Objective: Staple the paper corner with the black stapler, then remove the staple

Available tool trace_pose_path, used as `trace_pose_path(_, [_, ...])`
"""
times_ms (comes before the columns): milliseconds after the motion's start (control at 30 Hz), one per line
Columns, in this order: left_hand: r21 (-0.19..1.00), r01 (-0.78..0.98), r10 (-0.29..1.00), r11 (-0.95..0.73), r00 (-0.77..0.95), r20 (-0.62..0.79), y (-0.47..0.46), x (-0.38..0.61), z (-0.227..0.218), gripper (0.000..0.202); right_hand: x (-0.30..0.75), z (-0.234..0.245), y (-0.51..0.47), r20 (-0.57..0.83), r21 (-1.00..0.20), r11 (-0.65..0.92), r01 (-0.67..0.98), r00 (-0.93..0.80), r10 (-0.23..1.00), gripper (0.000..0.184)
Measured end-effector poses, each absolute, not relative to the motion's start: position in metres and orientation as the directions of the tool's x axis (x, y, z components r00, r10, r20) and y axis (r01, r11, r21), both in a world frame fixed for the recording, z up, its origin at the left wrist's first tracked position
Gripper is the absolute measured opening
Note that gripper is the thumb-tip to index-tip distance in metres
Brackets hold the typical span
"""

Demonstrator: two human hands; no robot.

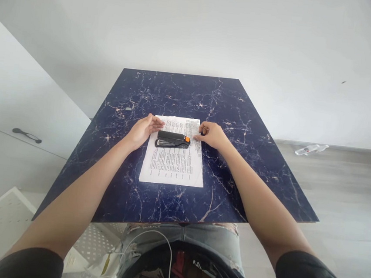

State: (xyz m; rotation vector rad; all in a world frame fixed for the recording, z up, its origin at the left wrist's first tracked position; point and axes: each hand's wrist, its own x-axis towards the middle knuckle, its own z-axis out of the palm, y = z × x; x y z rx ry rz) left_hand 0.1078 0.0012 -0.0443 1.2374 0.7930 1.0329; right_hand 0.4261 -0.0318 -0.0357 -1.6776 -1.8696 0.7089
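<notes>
A black stapler (172, 140) with an orange tip lies crosswise on a printed sheet of paper (172, 175); I cannot tell whether more sheets lie beneath. The stapler's orange end points right. At the paper's upper left edge, my left hand (143, 130) is open, its fingers reaching over the sheet just beyond the stapler's left end. My right hand (214, 135) rests at the upper right edge, near the orange tip. Its fingers are loosely curled, with a gap between them and the thumb, which reaches onto the paper. Neither hand grips the stapler.
The dark blue marble-patterned table (172, 205) carries a small grey piece (128, 108) at its left. A transparent plastic item (311, 149) lies on the floor by the wall. A white cabinet with a dark handle (26, 135) stands left. A white cable (171, 247) crosses my lap.
</notes>
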Motion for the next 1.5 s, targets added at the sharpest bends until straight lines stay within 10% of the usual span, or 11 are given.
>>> trace_pose_path(533, [0.979,-0.204,0.932,0.021,0.359,0.054,0.001,0.107,-0.044,0.047,0.407,-0.003,-0.056,-0.184,-0.96,-0.115,0.256,-0.268,0.946,0.027])
trace_pose_path(867, [0.977,-0.209,0.935,0.05,0.353,0.027,0.0,0.11,-0.038,0.052,0.389,-0.004,-0.062,-0.37,-0.92,-0.386,0.071,-0.481,0.795,0.048])
trace_pose_path(1500, [0.967,-0.24,0.916,0.09,0.401,0.015,0.002,0.101,-0.037,0.062,0.389,-0.007,-0.062,-0.367,-0.911,-0.411,0.024,-0.501,0.784,0.042])
